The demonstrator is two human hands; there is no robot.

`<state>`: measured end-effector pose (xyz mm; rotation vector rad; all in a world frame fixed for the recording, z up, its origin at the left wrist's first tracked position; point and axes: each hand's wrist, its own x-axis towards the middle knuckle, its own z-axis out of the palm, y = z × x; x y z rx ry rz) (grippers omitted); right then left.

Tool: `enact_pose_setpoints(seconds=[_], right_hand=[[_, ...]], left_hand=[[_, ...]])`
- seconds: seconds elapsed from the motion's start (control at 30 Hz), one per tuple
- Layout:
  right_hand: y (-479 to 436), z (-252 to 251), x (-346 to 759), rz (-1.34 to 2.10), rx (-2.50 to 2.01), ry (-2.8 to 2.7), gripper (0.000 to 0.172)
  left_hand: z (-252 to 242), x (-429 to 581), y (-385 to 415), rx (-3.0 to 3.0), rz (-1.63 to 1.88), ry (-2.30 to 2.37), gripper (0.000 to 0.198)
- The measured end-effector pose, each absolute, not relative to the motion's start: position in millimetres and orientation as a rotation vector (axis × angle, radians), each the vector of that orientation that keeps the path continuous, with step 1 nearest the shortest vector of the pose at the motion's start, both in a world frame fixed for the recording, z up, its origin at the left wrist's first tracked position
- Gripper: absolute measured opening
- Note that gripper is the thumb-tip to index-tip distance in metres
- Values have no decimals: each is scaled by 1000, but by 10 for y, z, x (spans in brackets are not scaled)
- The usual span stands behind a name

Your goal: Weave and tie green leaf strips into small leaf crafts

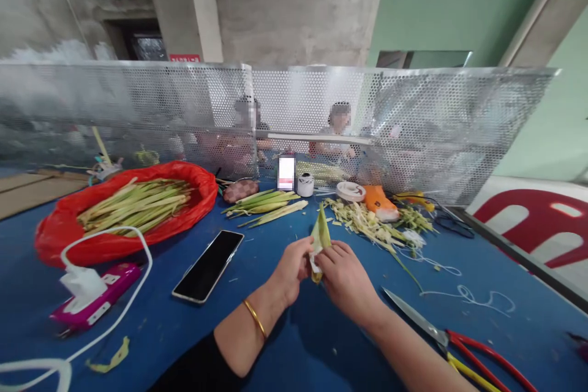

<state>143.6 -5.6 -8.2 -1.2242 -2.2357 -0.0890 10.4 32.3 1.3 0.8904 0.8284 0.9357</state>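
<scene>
- Left hand, frame centre: fingers pinched on lower edge of folded leaf strip. Gold bangle on wrist.
- Right hand, just right of centre: fingers closed on same strip, touching left hand.
- Leaf strip: green-yellow, upright, tip pointing up, held just above blue table.
- Black phone: flat, left of hands.
- Red bag of leaf strips: left of frame.
- Scissors: lower right, red-yellow handles.
- Leaf scraps: upper right of hands.
- Pink power bank: lower left, white plug attached.
</scene>
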Motion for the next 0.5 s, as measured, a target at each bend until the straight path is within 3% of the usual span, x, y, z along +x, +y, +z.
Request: enact_pose_setpoints(seconds=[0.13,0.27,0.5], right_hand=[[-32,19,1582,335,-1200,-1840,5],[-62,167,1691,967,-1052,-1290,20],[-38,189,1643,1291,-651,-899,27]], left_hand=[[92,-26,436,1290,870,1073,46],[181,-131,495,1932,1065,964,30],[185,-69,397,1562,637,771,34]])
